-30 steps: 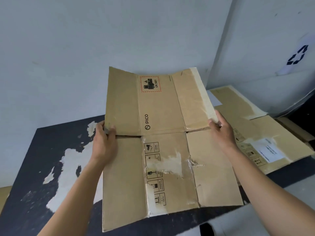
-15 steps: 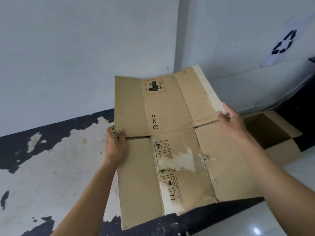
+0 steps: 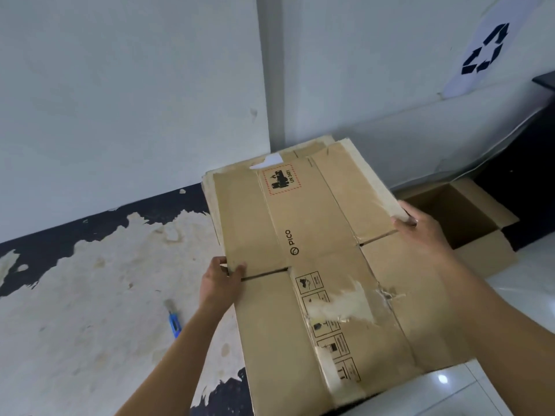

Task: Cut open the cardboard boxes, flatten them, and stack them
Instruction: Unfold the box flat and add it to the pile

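A flattened brown cardboard box [image 3: 318, 265] with "PICO" print and torn tape fills the centre of the head view. My left hand [image 3: 220, 280] grips its left edge at a flap slit, and my right hand [image 3: 419, 228] grips its right edge. It lies nearly flat over a stack of flattened cardboard [image 3: 303, 151], whose edges peek out at the far side. An unflattened open box [image 3: 459, 217] stands on the floor to the right, beyond my right hand.
A blue utility knife [image 3: 174, 321] lies on the worn dark table top [image 3: 90, 310] left of my left forearm. White walls meet in a corner behind the stack. A recycling sign [image 3: 483, 49] hangs top right. Glossy white floor [image 3: 522, 298] shows at right.
The flattened box has tipped from upright to nearly flat and come down over the cardboard stack. My view swung left, bringing the knife into sight. Both hands kept their grips.
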